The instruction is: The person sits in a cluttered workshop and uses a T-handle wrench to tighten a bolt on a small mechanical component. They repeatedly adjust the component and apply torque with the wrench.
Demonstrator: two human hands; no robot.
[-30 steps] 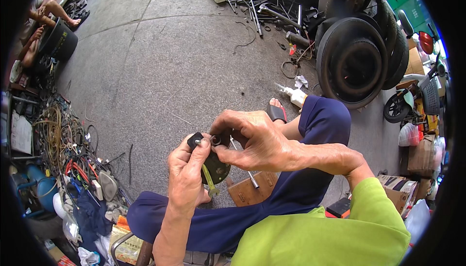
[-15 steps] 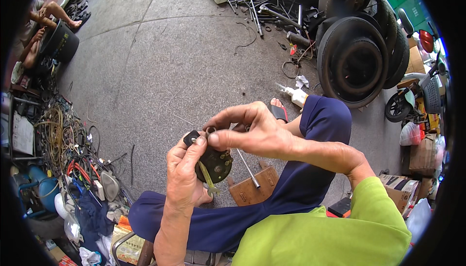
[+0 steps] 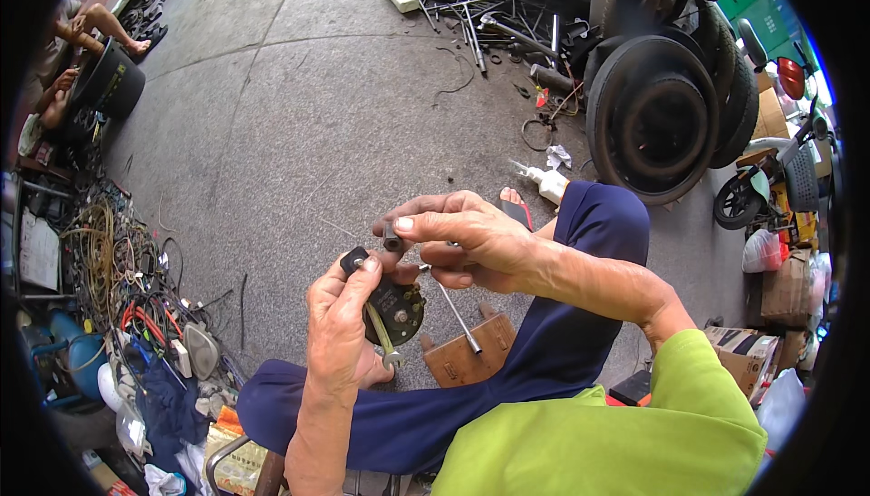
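My left hand (image 3: 335, 324) grips a black round metal part (image 3: 396, 308) with studs on its face; its thumb rests by a small black square piece (image 3: 354, 259) with a bolt through it. A yellowish open-ended spanner (image 3: 387, 348) hangs down across the round part. My right hand (image 3: 480, 247) pinches a small dark hollow fitting (image 3: 391, 239) between thumb and forefinger, just above and right of the square piece, with the other fingers curled below. Beneath the hands a long socket tool (image 3: 462, 324) slants over a small wooden stool or board (image 3: 467, 360).
A white bottle (image 3: 551, 183) lies by my right foot. Stacked tyres (image 3: 651, 111) and metal rods (image 3: 494, 11) are at upper right, boxes (image 3: 786, 288) at right. Tangled cables (image 3: 113, 279) fill the left. Another person (image 3: 100, 20) sits beside a black bucket (image 3: 113, 79) at upper left.
My right thumb and forefinger have lifted the dark fitting slightly up and away from the square piece, uncovering more of the round part. My left hand has shifted slightly left.
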